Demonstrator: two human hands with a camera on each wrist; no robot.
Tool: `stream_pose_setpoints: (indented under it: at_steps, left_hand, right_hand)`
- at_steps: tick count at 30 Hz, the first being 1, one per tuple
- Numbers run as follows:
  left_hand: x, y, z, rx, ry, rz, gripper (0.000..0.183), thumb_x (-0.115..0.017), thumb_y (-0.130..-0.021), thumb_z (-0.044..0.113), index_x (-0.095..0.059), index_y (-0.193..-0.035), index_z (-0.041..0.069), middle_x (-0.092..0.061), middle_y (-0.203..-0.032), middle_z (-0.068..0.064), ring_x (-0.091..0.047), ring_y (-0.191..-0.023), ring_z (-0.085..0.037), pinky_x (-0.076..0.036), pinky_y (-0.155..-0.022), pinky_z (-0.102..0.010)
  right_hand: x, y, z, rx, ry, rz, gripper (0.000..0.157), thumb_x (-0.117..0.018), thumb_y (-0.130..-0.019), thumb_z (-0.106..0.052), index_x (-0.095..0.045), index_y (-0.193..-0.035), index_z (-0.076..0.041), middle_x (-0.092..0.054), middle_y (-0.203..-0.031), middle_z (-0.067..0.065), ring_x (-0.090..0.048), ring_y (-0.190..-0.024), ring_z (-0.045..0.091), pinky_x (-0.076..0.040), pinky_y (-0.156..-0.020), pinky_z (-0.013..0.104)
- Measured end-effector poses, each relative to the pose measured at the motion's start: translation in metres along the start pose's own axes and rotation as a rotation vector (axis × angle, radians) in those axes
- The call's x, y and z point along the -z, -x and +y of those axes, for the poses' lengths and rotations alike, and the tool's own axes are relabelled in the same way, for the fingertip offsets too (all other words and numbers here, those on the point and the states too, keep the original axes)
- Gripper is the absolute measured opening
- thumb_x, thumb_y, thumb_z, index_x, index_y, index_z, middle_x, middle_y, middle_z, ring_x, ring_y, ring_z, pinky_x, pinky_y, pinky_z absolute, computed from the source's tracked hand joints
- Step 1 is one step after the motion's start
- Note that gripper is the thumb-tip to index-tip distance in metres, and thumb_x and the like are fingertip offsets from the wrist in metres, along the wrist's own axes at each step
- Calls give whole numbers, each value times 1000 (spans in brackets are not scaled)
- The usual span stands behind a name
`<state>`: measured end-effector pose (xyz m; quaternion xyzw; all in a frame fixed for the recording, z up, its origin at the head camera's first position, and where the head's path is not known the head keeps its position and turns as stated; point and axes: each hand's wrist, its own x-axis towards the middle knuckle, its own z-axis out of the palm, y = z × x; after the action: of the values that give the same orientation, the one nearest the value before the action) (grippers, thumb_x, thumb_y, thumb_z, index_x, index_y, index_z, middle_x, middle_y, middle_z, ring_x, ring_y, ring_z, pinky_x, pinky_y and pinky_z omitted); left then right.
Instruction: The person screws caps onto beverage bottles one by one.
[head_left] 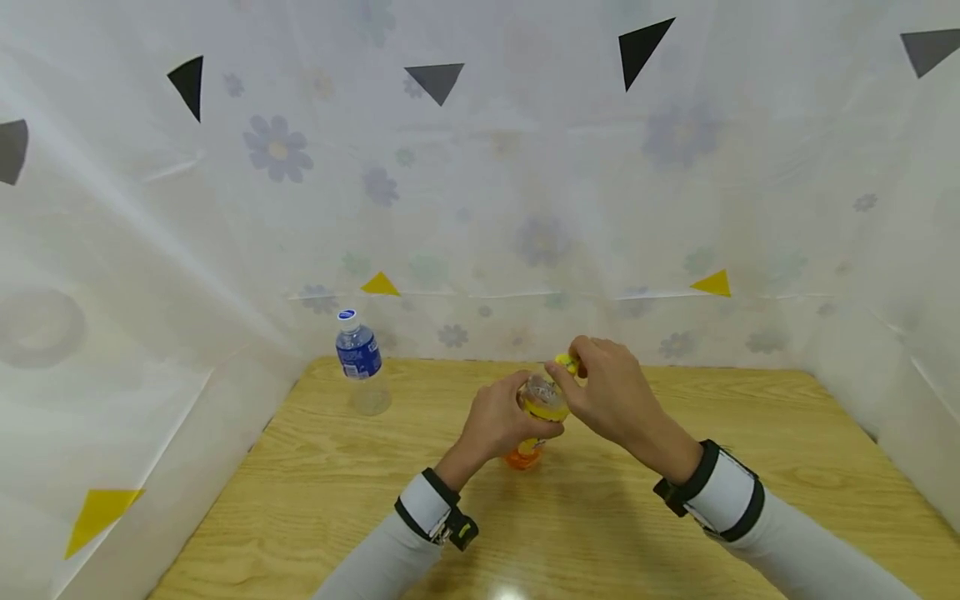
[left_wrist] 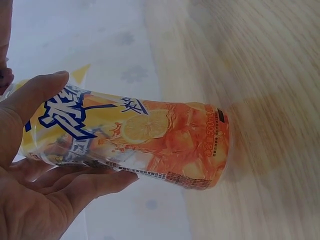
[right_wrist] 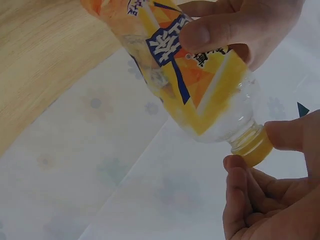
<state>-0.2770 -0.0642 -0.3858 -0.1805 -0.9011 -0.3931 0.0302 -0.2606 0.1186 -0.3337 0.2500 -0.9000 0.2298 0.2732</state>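
Observation:
A clear plastic drink bottle [head_left: 543, 407] with a yellow and orange label stands in front of me, tilted a little. My left hand [head_left: 497, 421] grips it round the upper body, thumb on one side and fingers on the other. The left wrist view shows a lemon slice printed on the label [left_wrist: 145, 126]. At the neck, thumb and fingers of my right hand [head_left: 618, 396] pinch the yellow cap [right_wrist: 255, 148]. The cap sits on the bottle's mouth in the right wrist view. Whether the base touches the table, I cannot tell.
A second clear bottle with a blue label [head_left: 358, 355] and white-and-blue cap stands upright at the back left of the wooden table [head_left: 315, 500]. Behind the table hangs a pale flowered sheet [head_left: 480, 200], which also covers both sides.

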Motion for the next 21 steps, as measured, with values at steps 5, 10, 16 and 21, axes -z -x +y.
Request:
stream_pose_setpoints:
  at_steps: [5,10,16,21]
  left_hand:
    - [-1,-1,-3,-4,24,-11,58,-89,-76,42,-65,-122,18,-72,-99,1,-65,-73,-9,-52,-58,-25]
    - [-1,-2,-5,-8,29,-7,61,-89,-75,42,-65,-125,16,-72,-99,0,-64,-71,-8,-52,-58,-25]
    - [-1,-3,-4,-2,40,-9,65,-89,-75,41,-63,-129,15,-73,-104,-1,-67,-80,-11,-54,-63,-26]
    - [-2,-3,-4,-7,54,-16,64,-90,-75,39,-63,-129,16,-72,-102,0,-65,-77,-10,-53,-61,-26]
  right_hand:
    - [4,5,-4,-95,-10,-111,57,-72,-94,-38,-58,-134,1,-69,-113,19,-65,-102,38,-51,-89,57]
    - [7,6,-9,-25,-36,-124,51,-71,-95,-12,-55,-143,-4,-66,-129,21,-61,-116,44,-47,-98,62]
    - [6,7,-11,-8,-25,-114,36,-61,-94,9,-64,-128,1,-67,-121,21,-61,-110,42,-48,-97,59]
    - [1,7,-9,12,-7,-73,29,-64,-90,11,-64,-118,2,-67,-109,19,-62,-104,40,-46,-97,59]
